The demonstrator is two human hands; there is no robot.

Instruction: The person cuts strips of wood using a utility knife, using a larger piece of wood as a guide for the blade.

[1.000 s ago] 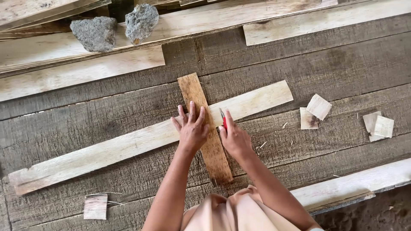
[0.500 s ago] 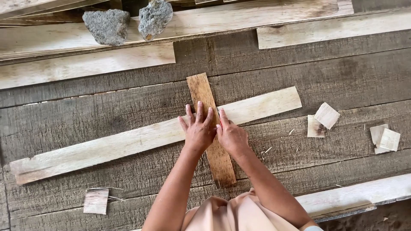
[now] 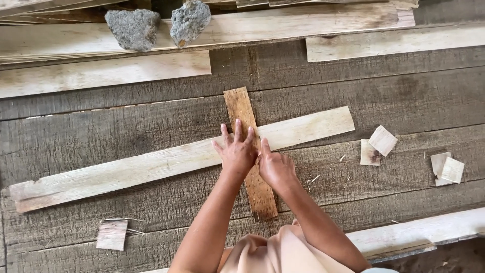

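Wood: short brown slat [image 3: 241,108] lies across long pale strip [image 3: 151,164] mid-table; left hand [image 3: 236,151] flat, fingers spread, pressing crossing; right hand [image 3: 275,167] loosely curled beside it (contents unclear); slat probably light, stiff, splintery; take hold by free ends.

Under the left hand [image 3: 237,151] lay a short strip [image 3: 249,151] of reddish-brown wood with dark grain lines. Crossing beneath it ran a long slat [image 3: 151,164] of pale cream wood, darkened at its far-left end. The platform planks [image 3: 101,134] around both hands were weathered grey-brown with fine cracks. Beyond the fingers sat two speckled grey stones [image 3: 134,28]. To the right of the right hand [image 3: 275,167] lay pale tan offcuts [image 3: 382,140]. The garment [image 3: 283,253] nearest the wrists was light peach.
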